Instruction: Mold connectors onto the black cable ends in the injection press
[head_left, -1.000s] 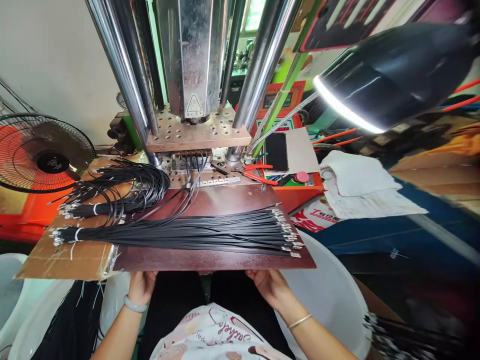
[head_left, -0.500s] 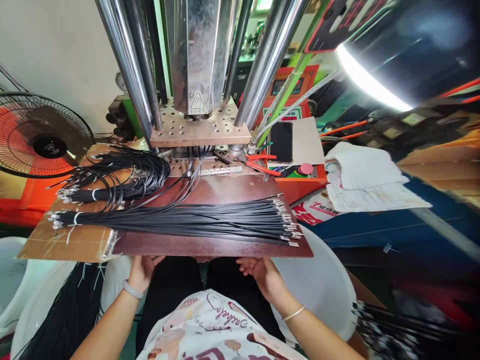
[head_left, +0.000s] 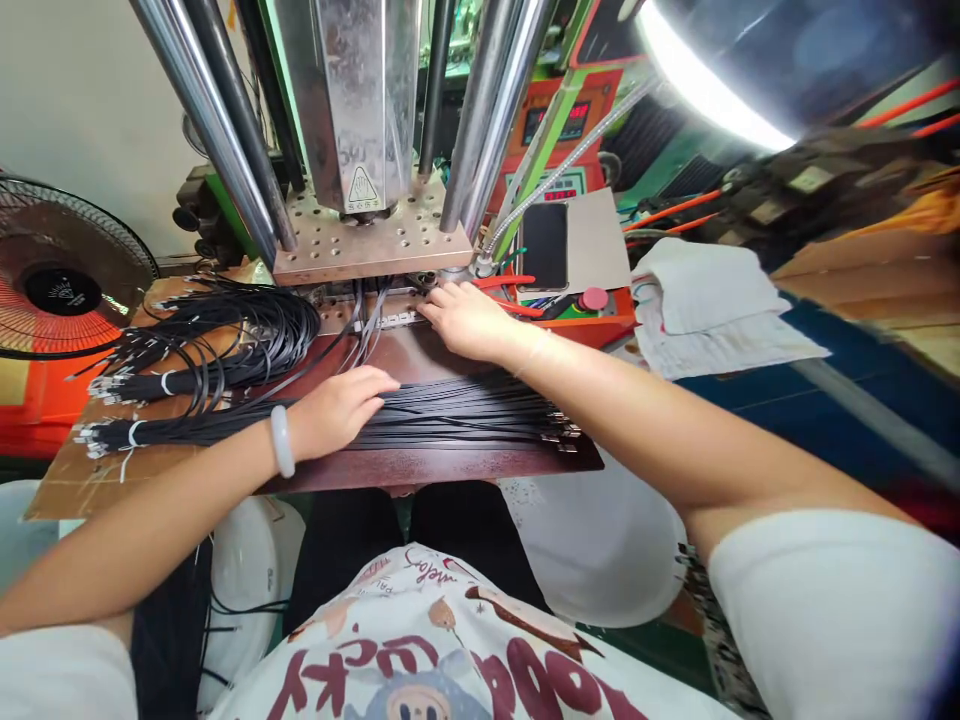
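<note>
- Pale wall [head_left: 67, 100] behind, round black wire-caged fan [head_left: 64, 290] at the far left, black-shaded lamp [head_left: 810, 45] glaring at upper right!
- Straight ahead stands the press: shiny steel pillars [head_left: 506, 110] rise around a coppery, hole-drilled metal plate [head_left: 375, 250].
- Below it, the flat reddish-brown board [head_left: 480, 468] reaches towards my lap, with tan cardboard [head_left: 67, 490] at its left.
- And across that board lies the long bundle of flat black cables [head_left: 465, 415], tied in white at its left end, silvery tips fanned out at the right.
- Left hand [head_left: 337, 410] over this bundle, palm down, fingers loosely extended, nothing gripped; whether it touches the cables, I can't tell.
- Right hand [head_left: 472, 320] is up at the press's front edge, fingers bent, fingertips just beside the white notched strip [head_left: 397, 320]; whether they pinch anything, I can't tell.
- Several thin dark-grey cables [head_left: 366, 345] run from the board up under the plate.
- Just beyond my right wrist, red-handled pliers [head_left: 517, 310]; past them, a black phone [head_left: 544, 245] and a round pink button [head_left: 592, 299].
- Coiled black cables [head_left: 281, 325] heap up at the left.
</note>
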